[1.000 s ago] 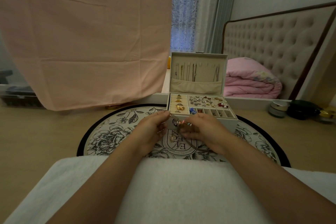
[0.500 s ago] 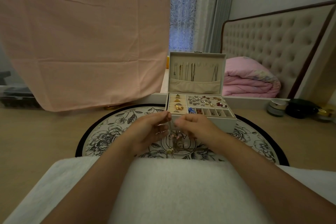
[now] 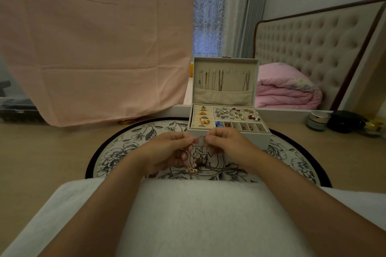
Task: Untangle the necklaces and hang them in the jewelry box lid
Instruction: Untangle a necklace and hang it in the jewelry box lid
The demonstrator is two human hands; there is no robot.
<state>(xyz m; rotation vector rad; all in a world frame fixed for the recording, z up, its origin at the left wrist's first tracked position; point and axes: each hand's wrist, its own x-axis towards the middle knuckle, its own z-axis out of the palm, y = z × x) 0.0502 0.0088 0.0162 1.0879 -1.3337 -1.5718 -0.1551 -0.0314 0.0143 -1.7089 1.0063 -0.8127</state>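
Head view: left hand (image 3: 167, 152) and right hand (image 3: 225, 144) fingers pinch necklace chain (image 3: 199, 137) taut

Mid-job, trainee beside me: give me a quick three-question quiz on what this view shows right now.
1. True or false: thin metal chains already hang inside the upright lid of the cream jewelry box.
2. The left hand and right hand both pinch: A) a ring B) a thin necklace chain C) a jar?
3. Fill in: the gold rings sit in the box's ____ column.
Key: 1 true; 2 B; 3 left.
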